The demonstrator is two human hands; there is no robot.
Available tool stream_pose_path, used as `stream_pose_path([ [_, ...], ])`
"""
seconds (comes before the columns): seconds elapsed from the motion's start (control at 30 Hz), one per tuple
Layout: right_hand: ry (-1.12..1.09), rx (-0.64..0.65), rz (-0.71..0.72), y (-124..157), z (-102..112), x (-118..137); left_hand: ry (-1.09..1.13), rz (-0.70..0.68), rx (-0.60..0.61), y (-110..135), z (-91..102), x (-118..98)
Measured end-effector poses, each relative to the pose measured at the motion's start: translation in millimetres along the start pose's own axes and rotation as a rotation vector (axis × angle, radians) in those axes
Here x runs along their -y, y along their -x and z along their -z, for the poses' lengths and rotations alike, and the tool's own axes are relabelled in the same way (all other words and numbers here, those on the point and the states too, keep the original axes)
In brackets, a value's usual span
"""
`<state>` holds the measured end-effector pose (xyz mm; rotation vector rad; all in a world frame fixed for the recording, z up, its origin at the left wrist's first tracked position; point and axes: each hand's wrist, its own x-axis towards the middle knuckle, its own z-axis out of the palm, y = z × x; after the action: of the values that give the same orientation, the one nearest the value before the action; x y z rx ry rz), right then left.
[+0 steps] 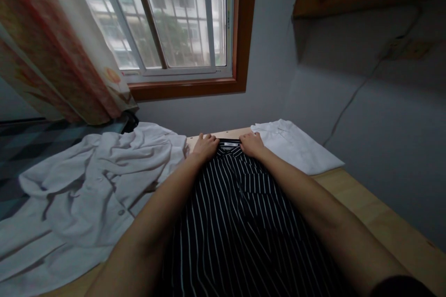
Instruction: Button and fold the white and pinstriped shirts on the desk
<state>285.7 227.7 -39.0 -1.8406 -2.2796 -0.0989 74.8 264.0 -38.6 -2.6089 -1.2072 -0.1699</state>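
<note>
A black shirt with thin white stripes (240, 222) lies flat on the wooden table (383, 218), collar end towards the window. My left hand (205, 146) rests on the left side of the collar, fingers curled down onto the cloth. My right hand (251, 144) sits on the right side of the collar, its fingers bent over the edge too. Both forearms stretch out over the shirt's body.
A crumpled pile of white garments (90, 185) covers the table's left side. A folded white shirt (296, 146) lies at the back right by the grey wall. A window (174, 18) with a patterned curtain (52, 41) stands behind.
</note>
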Motion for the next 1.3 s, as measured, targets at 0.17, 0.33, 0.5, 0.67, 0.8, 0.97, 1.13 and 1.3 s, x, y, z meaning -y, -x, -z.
stream_pose_path([
  [0.17, -0.063, -0.16, 0.005, 57, 13, 13, -0.021, 0.143, -0.069, 37, 25.3, -19],
  [0.33, -0.079, -0.138, 0.163, 166, 46, 12, 0.013, 0.164, -0.003, 133, 66.1, -71],
  [0.5, -0.187, -0.178, -0.003, 273, 36, -3, 0.048, 0.151, 0.012, 241, 61.1, -114],
  [0.67, -0.483, -0.263, -0.238, 312, 9, -19, 0.116, 0.108, 0.074, 269, 50.0, -119],
  [0.8, -0.691, -0.106, -0.252, 305, 20, -32, 0.19, 0.11, 0.138, 262, 55.0, -112],
  [0.97, -0.541, -0.172, -0.308, 279, 72, -70, 0.224, 0.135, 0.156, 264, 56.8, -98],
  [1.13, -0.473, -0.035, -0.057, 266, 81, -91, 0.309, 0.083, 0.165, 263, 62.5, -87],
  [1.3, -0.461, 0.003, -0.088, 287, 47, -90, 0.686, 0.308, -0.118, 274, 76.6, -72],
])
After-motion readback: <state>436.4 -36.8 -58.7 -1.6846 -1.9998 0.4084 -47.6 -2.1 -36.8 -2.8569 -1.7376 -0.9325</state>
